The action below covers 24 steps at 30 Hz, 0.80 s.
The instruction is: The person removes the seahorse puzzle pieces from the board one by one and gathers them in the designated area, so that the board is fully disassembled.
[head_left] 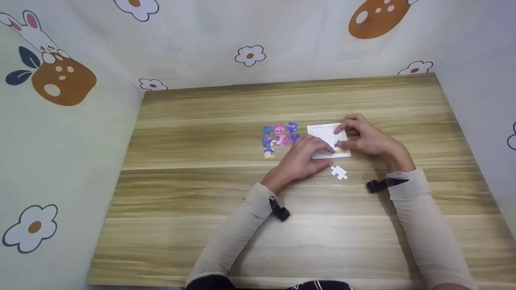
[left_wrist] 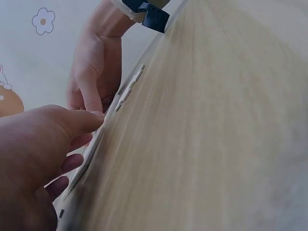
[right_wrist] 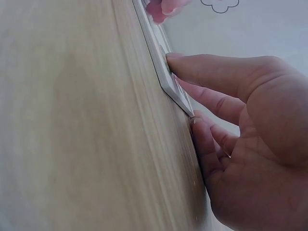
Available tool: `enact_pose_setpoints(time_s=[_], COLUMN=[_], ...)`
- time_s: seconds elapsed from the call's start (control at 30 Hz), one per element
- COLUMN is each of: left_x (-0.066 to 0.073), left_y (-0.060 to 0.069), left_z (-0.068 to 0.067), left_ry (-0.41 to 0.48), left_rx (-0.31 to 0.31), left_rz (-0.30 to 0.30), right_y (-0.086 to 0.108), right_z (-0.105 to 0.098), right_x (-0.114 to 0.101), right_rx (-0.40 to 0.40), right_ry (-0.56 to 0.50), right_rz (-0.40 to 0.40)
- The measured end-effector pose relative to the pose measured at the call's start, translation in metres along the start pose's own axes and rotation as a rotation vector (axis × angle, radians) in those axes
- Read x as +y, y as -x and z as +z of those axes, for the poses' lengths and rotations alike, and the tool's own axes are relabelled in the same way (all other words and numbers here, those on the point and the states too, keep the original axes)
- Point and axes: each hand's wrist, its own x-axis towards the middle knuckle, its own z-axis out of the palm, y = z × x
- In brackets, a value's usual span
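Observation:
A square white puzzle tray [head_left: 322, 130] lies flat on the table, with a yellowish puzzle piece [head_left: 343, 150] in its near right corner. My left hand [head_left: 303, 158] reaches over the tray's near left part; its fingertips touch inside and the thumb lies by the near rim. From the right, my right hand [head_left: 373, 139] rests on the tray, thumb pressing down beside a small bluish piece and forefinger at the far right side. In the right wrist view, other fingers of the right hand [right_wrist: 260, 115] sit against the tray's outer edge [right_wrist: 166, 84]. Fingers hide part of the tray.
Left of the tray lies a loosely joined group of colourful puzzle pieces [head_left: 281, 135], pink and purple. One white, face-down puzzle piece [head_left: 339, 172] lies just in front of the tray. The wooden table [head_left: 193, 193] is bounded by patterned cloth walls [head_left: 201, 48].

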Motion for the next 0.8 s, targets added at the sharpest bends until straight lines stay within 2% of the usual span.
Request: enact_pose_setpoints(time_s=[0.17,0.3,0.4,0.6,0.8], left_x=[0.0014,0.003,0.0046,0.0056,0.0067], left_y=[0.001,0.0014,0.0009,0.0,0.0013], left_z=[-0.0038,-0.003,-0.001,0.0029,0.0024], left_ry=[0.012,-0.015,-0.024,-0.021,-0.038], left_rx=[-0.108,-0.173,-0.181,-0.153,-0.188], left_rz=[0.108,0.139,0.135,0.133,0.201], right_y=[-0.0003,-0.0006,0.0002,0.0003,-0.0004], right_z=[0.0002,0.0003,-0.0001,0.0005,0.0003], right_x=[0.0008,0.0015,0.0011,0.0006,-0.0003], right_rx=[-0.001,0.002,0.005,0.0,-0.006], right_ry=[0.015,0.014,0.007,0.005,0.0], right_rz=[-0.022,-0.023,-0.02,-0.025,-0.02])
